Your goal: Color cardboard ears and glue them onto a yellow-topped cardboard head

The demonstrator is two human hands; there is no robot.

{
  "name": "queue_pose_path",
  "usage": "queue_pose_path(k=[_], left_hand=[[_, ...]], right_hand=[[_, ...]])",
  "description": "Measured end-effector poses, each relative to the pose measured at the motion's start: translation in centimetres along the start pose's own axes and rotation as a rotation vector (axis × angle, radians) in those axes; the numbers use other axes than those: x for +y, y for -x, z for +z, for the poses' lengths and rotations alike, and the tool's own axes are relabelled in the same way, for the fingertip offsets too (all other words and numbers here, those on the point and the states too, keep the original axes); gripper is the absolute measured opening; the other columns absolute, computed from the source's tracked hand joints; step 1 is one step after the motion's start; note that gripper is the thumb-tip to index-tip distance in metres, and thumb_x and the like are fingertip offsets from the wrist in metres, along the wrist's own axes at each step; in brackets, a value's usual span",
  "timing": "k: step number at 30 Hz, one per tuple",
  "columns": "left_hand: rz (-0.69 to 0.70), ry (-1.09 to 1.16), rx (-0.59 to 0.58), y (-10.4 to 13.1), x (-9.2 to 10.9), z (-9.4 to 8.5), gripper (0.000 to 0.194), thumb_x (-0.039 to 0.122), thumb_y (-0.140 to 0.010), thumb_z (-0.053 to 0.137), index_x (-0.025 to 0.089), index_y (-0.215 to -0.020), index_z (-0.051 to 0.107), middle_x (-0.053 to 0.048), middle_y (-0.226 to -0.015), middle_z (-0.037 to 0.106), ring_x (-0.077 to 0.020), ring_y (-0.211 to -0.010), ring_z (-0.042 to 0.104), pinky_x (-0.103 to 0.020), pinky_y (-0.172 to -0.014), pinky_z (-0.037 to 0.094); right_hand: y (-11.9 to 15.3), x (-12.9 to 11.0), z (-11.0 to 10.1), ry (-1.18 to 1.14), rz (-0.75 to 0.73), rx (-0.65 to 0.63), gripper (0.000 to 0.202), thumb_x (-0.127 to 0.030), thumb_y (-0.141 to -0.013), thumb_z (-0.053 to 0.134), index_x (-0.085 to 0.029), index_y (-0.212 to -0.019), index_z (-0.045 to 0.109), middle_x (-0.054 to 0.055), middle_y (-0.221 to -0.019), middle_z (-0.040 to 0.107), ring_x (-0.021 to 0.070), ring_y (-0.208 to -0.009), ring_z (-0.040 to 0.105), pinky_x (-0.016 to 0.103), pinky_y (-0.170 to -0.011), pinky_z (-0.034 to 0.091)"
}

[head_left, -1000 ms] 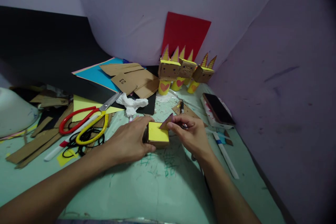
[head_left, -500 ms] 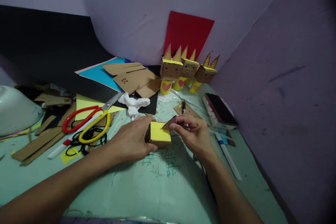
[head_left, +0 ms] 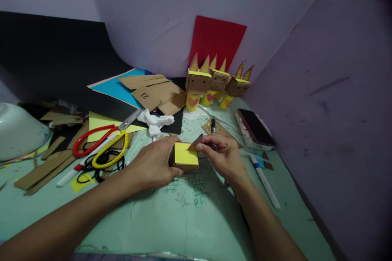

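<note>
A small cardboard box (head_left: 186,154) with a yellow paper top sits on the table in front of me. My left hand (head_left: 159,161) is closed around its left side, with the thumb along the front edge. My right hand (head_left: 222,155) pinches a small pointed cardboard piece (head_left: 195,142) with a purplish edge. The tip of that piece is over the right part of the yellow top; whether it touches I cannot tell. Something dark and thin also shows by the right fingers, partly hidden.
Several box-headed figures with striped horns (head_left: 198,83) stand at the back before a red sheet (head_left: 219,40). Scissors (head_left: 105,142), black cord (head_left: 104,165) and cardboard strips (head_left: 45,173) lie left. A phone (head_left: 255,124) and a white marker (head_left: 266,183) lie right. Crumpled tissue (head_left: 155,121) is behind my left hand.
The pointed piece is tilted slightly more upright over the yellow top. My left hand keeps its hold on the box. The whole view has shifted a little.
</note>
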State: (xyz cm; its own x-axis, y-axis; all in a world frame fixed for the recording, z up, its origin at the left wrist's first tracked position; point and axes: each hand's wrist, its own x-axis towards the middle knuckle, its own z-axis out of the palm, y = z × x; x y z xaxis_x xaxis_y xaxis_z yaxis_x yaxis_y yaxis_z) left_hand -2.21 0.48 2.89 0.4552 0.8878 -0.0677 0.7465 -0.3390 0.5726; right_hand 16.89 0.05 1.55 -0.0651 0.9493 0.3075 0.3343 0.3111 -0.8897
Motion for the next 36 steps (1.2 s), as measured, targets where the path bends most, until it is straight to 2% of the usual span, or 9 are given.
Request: queue_pose_path(k=[8,11,14,16,23,29,36], left_hand=[[-0.02,-0.021,-0.023,0.29,0.13,-0.24,0.053,0.032,-0.063,0.065,0.022,-0.113,0.052,-0.008,-0.105,0.063,-0.0291,-0.095,0.059,-0.038,-0.078,0.045],[-0.029,-0.026,-0.03,0.3,-0.04,-0.27,0.069,0.034,-0.063,0.066,0.022,-0.127,0.044,-0.009,-0.12,0.059,-0.0313,-0.105,0.057,-0.04,-0.084,0.044],[-0.036,-0.032,-0.038,0.18,-0.25,-0.31,0.085,0.035,-0.061,0.068,0.022,-0.137,0.033,-0.011,-0.132,0.051,-0.0328,-0.114,0.052,-0.042,-0.089,0.043],[-0.029,-0.03,-0.039,0.13,-0.32,-0.41,0.087,0.036,-0.061,0.068,0.021,-0.138,0.032,-0.011,-0.135,0.049,-0.0326,-0.117,0.05,-0.042,-0.091,0.042],[-0.053,0.026,-0.039,0.25,-0.13,-0.69,0.079,0.03,-0.061,0.066,0.022,-0.135,0.037,-0.009,-0.132,0.052,-0.0311,-0.113,0.053,-0.041,-0.09,0.042],[-0.013,0.072,-0.032,0.21,0.01,-0.69,0.062,0.025,-0.061,0.066,0.022,-0.121,0.05,-0.008,-0.12,0.06,-0.0298,-0.109,0.054,-0.037,-0.085,0.042],[-0.003,0.063,-0.029,0.2,0.19,-0.74,0.056,0.023,-0.06,0.068,0.022,-0.114,0.053,-0.007,-0.113,0.062,-0.0289,-0.104,0.056,-0.034,-0.08,0.041]], right_hand=[[0.24,0.1,0.07,-0.017,-0.006,-0.013,0.009,-0.023,-0.073,0.063,-0.017,-0.074,0.07,0.005,-0.073,0.071,0.018,-0.071,0.063,0.03,-0.067,0.049],[0.4,0.11,-0.21,-0.036,-0.007,0.021,0.012,-0.023,-0.072,0.064,-0.018,-0.081,0.07,0.005,-0.082,0.072,0.0186,-0.076,0.064,0.031,-0.07,0.05],[0.49,0.29,-0.47,-0.043,0.025,0.052,0.016,-0.022,-0.069,0.066,-0.019,-0.085,0.07,0.004,-0.08,0.072,0.0157,-0.067,0.062,0.028,-0.063,0.049],[0.53,0.36,-0.51,-0.043,0.036,0.049,0.016,-0.021,-0.067,0.067,-0.018,-0.083,0.07,0.004,-0.076,0.071,0.0145,-0.063,0.059,0.027,-0.061,0.049],[0.56,0.25,-0.1,-0.018,0.025,0.058,0.012,-0.021,-0.067,0.067,-0.017,-0.077,0.07,0.004,-0.071,0.07,0.0156,-0.062,0.06,0.029,-0.062,0.048],[0.37,0.55,0.06,-0.038,0.033,0.085,0.007,-0.021,-0.065,0.066,-0.017,-0.069,0.07,0.005,-0.067,0.07,0.0169,-0.062,0.062,0.029,-0.061,0.049],[0.41,0.88,0.2,-0.068,0.021,0.085,0.005,-0.02,-0.064,0.067,-0.017,-0.067,0.069,0.003,-0.067,0.07,0.0162,-0.061,0.062,0.027,-0.061,0.049]])
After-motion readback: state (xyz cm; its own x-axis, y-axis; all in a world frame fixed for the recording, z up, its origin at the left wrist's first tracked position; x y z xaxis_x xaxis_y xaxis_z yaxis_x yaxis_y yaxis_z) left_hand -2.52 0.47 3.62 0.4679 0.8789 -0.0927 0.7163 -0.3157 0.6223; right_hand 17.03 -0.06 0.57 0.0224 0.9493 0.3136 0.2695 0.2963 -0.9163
